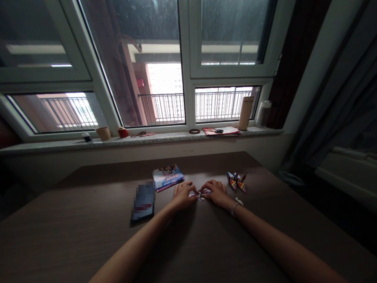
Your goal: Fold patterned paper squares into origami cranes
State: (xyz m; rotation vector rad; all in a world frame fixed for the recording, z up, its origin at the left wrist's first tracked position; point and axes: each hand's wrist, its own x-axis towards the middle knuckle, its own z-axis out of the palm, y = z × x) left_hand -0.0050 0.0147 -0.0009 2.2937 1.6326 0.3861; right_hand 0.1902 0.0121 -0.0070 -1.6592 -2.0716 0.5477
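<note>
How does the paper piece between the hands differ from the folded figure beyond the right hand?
The paper piece is touched by the left hand and right hand; the folded figure is untouched. The piece looks paler, the figure red and yellow. The piece lies flatter, the figure has raised points. Both are folded printed paper.

Place: a home, most likely a room in a flat
Window: wide white-framed window point(188, 70) at 12 o'clock, with a balcony railing point(219, 103) beyond it
Curtain: long dark curtain point(332, 78) at 2 o'clock
Sill: stone sill point(176, 136) at 12 o'clock, holding everyday clutter: a cup point(103, 133), a flask point(246, 113), papers point(220, 131)
Bench: plain wood-topped bench point(88, 224) at 6 o'clock, like household furniture
</note>
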